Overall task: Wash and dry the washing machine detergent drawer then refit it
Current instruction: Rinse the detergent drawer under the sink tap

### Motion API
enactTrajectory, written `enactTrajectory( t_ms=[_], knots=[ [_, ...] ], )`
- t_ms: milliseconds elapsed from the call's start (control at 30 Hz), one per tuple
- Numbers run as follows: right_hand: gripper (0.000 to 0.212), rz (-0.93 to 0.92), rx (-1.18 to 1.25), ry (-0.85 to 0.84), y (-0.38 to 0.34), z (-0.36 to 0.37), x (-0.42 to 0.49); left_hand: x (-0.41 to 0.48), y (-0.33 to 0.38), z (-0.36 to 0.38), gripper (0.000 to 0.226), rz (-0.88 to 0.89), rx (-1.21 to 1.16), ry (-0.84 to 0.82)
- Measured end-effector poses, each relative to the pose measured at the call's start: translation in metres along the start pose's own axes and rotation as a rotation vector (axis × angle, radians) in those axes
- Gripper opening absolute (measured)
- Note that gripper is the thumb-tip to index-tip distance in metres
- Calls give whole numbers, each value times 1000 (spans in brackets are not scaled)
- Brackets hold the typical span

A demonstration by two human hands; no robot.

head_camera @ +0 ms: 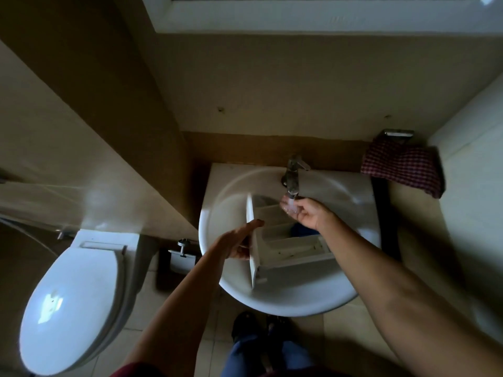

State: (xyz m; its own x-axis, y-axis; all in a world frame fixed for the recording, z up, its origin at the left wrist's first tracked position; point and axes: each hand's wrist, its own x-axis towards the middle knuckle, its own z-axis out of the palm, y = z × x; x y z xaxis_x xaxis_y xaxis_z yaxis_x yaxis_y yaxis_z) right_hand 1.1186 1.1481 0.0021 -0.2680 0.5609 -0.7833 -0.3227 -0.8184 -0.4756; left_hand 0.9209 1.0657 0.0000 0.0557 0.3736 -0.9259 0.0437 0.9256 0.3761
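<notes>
The white detergent drawer (288, 247) lies in the sink (272, 303), tilted across the bowl. Its front panel stands on edge at the left and its open compartments run off to the right. A blue piece (302, 229) sits in one of the compartments, partly hidden behind the right wrist.

The left hand (239, 242) is at the front panel, its fingers (254, 224) straight and close together, lying flat along the panel's outer face (the thumb sits underneath and is too dark to make out). The right hand (304, 213) is held palm up over the far end of the drawer, directly under the tap (292, 175). Its fingers are loosely cupped and hold nothing solid. Running water (290, 202) falls from the spout into the cupped palm.

The sink is mounted against a beige wall. To its right a red and white checked cloth (402, 165) hangs over a metal rail (398, 133), well apart from both hands. To the left of the sink stands a toilet (73, 303) with its lid shut. Below the sink rim the person's blue trousers (245, 355) and dark shoes show against the tiled floor (206, 317).
</notes>
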Motion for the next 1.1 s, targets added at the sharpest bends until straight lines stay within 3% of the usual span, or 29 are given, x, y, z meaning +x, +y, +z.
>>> enactTrajectory(
  t_ms=[100,200,367,433,500,667,733,767,833,967,1033,1100],
  knots=[
    [26,4,-50,-72,7,6,2,2,1,0,57,-11,17,-21],
    [26,-80,-29,41,15,9,9,4,3,1,49,-24,36,-20],
    [22,-23,-170,-9,16,4,18,14,2,3,69,-15,51,-17],
    [23,-44,-199,73,15,2,20,15,1,4,70,-2,45,-12],
    [22,-72,-110,154,13,0,22,17,1,5,74,5,51,-16],
    [18,-58,237,131,15,7,22,17,3,10,88,16,78,-17],
    [18,-74,273,100,18,14,25,17,5,14,96,31,110,-27],
    [16,-80,202,91,21,18,26,16,6,16,97,37,131,-23],
    [13,-99,-165,153,31,22,32,18,7,17,96,35,158,-7],
    [25,-388,-840,253,45,20,35,21,7,18,88,31,159,6],
    [37,-492,-1077,162,50,20,23,23,4,17,87,38,150,6],
    [45,-589,-1285,-41,62,19,18,23,4,16,85,40,143,11]
  ],
)
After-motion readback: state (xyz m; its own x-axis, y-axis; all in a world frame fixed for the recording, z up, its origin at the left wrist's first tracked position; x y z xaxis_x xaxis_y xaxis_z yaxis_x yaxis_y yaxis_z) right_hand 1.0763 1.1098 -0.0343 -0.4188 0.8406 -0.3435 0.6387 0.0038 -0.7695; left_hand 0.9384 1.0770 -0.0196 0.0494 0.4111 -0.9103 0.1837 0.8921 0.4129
